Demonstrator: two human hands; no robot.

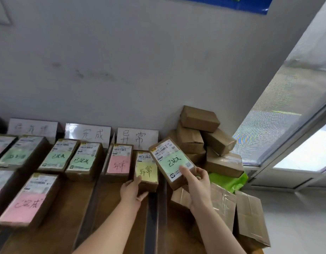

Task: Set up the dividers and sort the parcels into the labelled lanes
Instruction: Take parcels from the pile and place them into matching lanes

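Right hand (195,182) holds green-label parcel (172,160), long axis toward wall (140,70), tilted left.

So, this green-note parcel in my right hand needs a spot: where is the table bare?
Bare wood lies before the two green-note parcels under the 完成 sign, between the large pink-note parcel and the dark divider. A smaller patch lies before the pink 异常 parcel, beside the left hand. The brown box pile at far right is crowded.

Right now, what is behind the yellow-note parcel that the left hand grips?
Behind the yellow-note parcel stands a white lane sign, against the wall. Its lower edge is hidden; the green-note parcel in the right hand covers one corner.
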